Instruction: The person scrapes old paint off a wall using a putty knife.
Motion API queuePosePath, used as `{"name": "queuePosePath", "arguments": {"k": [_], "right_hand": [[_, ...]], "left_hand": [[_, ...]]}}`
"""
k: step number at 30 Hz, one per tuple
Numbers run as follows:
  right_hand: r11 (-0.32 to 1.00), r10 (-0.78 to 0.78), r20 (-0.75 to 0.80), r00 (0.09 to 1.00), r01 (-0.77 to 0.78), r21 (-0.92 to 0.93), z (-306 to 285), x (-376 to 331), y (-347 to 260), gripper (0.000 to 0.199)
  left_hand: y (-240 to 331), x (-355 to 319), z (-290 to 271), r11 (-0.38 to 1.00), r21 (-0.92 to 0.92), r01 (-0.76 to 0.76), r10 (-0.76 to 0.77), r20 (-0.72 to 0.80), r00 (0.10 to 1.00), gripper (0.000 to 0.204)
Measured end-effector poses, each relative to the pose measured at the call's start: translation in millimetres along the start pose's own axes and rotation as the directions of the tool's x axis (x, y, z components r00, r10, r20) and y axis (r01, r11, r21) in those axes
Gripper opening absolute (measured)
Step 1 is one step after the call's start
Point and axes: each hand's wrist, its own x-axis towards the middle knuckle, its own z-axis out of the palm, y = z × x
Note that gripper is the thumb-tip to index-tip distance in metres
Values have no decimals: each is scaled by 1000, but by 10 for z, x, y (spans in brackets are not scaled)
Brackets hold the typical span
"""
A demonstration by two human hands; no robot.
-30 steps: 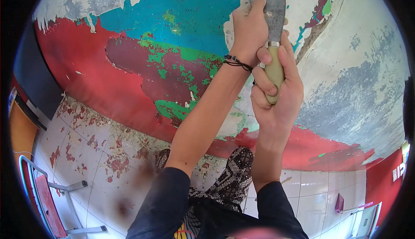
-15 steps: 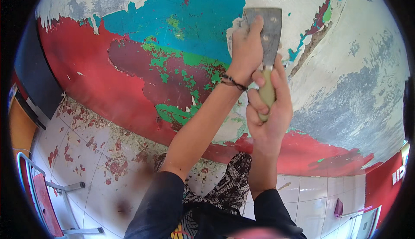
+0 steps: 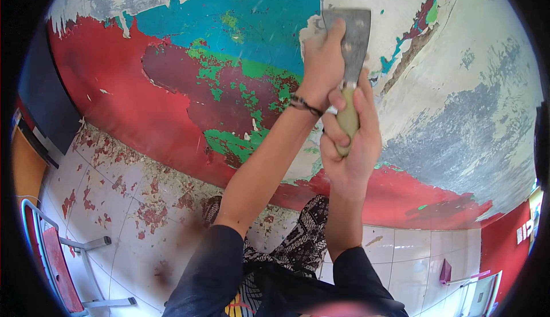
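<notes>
A paint scraper with a wide grey metal blade and a pale green handle stands with its blade up against the wall. My right hand is closed around the handle, its index finger stretched along the side. Higher up, my left hand grips the blade, thumb laid on its face and the other fingers mostly hidden. Peeling layers of teal, green, maroon and red paint surround bare whitish patches. The blade's tip lies over a bare patch just right of the teal paint.
Paint flakes litter the tiled floor along the wall's foot. A metal-framed folding chair with a red panel is at lower left, a dark panel above it. A pink object lies at lower right.
Both hands and the scraper have shifted very slightly left in view. The grip of each hand stays the same, and the wall's paint looks unchanged.
</notes>
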Motion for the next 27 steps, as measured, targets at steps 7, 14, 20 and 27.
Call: {"name": "queuePosePath", "arguments": {"k": [7,14,20,27], "right_hand": [[996,-65,64,996,68,-49,191,213,-67,45],[997,-72,51,996,74,-27,195,277,-85,45],[997,-72,53,996,72,7,67,124,50,42],[998,-48,100,994,45,35,262,205,-69,48]], "left_hand": [[165,178,43,1000,2,-8,8,69,998,39],[184,283,89,997,28,-70,68,78,995,41],[-50,227,-44,991,52,-125,120,95,988,42],[143,220,1,996,3,-91,90,94,991,39]]}}
